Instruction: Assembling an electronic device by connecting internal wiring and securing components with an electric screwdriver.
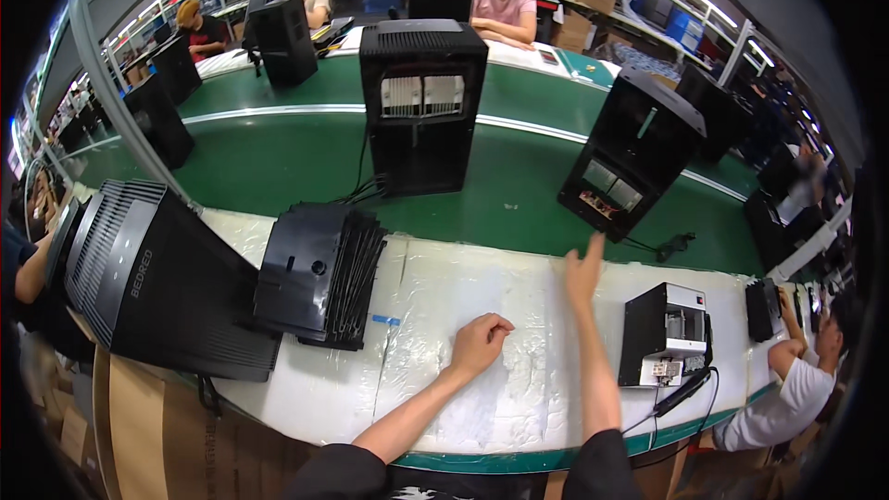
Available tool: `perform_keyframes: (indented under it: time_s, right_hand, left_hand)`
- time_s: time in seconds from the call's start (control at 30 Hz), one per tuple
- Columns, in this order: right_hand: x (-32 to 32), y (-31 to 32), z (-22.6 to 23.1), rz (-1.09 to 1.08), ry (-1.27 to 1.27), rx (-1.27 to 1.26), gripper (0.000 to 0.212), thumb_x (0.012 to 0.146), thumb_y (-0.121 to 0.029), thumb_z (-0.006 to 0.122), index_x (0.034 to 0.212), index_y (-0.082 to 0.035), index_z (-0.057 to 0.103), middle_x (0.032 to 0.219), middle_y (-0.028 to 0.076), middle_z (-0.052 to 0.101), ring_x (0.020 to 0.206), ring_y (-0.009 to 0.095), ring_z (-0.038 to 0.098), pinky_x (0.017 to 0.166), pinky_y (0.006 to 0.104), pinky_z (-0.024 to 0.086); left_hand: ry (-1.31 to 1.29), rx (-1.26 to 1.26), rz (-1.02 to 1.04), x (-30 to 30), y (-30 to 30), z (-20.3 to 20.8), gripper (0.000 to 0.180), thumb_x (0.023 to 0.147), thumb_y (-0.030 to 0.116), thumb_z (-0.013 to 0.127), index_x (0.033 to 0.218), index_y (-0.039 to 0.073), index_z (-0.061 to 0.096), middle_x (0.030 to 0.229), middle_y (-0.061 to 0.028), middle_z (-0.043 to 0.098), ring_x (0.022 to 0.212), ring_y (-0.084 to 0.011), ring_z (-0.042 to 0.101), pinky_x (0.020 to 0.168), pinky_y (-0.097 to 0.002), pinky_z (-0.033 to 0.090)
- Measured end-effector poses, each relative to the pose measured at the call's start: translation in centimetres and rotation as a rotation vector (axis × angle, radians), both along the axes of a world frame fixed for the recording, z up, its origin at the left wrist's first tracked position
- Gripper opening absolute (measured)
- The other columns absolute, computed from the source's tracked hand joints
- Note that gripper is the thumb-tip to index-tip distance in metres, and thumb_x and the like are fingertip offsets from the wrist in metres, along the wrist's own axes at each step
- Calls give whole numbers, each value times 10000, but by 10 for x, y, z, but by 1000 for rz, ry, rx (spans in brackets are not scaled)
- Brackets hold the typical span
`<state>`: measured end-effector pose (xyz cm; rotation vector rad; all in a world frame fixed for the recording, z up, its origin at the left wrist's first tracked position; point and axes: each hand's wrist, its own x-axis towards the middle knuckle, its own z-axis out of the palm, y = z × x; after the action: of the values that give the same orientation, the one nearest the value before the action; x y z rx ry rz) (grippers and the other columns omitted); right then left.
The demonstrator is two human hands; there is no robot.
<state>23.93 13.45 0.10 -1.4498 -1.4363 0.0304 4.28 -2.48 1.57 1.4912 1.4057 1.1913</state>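
My left hand (pixel 480 344) hovers over or rests on the white, plastic-covered worktop (pixel 444 282), fingers curled in and nothing visible in them. Farther forward and to the right, my right hand (pixel 583 268) reaches with its index finger stretched out. Its fingertip is close to the bottom edge of a tall black housing (pixel 662 116) on the green conveyor belt (pixel 519 222); whether it touches cannot be made out. An opening low in that housing shows pale blocks and wiring, and a black cord with a plug (pixel 676 245) lies beside it.
A stack of black panels (pixel 310 273) and a large black ribbed housing (pixel 176 282) stand at left. At right sits a small black-and-white machine (pixel 662 333) with a black handheld tool (pixel 687 393). Another housing (pixel 421 143) stands mid-belt. Co-workers sit across and at right.
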Motion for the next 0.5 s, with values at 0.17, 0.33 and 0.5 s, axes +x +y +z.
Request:
perform_keyframes:
  time_s: [0.17, 0.33, 0.5]
  right_hand:
    - [-27, -46, -3, -9, -364, -240, 386, 809, -125, 501, 1168, 15, 522, 1252, 193, 489, 1230, 316, 395, 1057, 444, 229]
    - [-29, -42, -8, -14, -350, -167, 329, 819, -117, 484, 1117, -4, 566, 1225, 163, 523, 1219, 296, 414, 1059, 438, 224]
    - [-30, -42, -11, -12, -358, -150, 335, 815, -115, 486, 1118, 0, 570, 1213, 169, 530, 1208, 291, 424, 1050, 446, 232]
  left_hand:
    - [18, 48, -3, 10, 1, 0, 120, 786, 50, 526, 832, 63, 637, 769, -63, 639, 627, -165, 594, 578, -274, 465]
    - [3, -1, -24, 7, 3, 6, 133, 773, -3, 535, 841, 41, 640, 777, -67, 644, 629, -137, 593, 560, -246, 451]
    - [-28, 39, -12, 6, 2, 2, 117, 786, 38, 521, 829, 53, 629, 780, -68, 630, 616, -173, 581, 571, -285, 457]
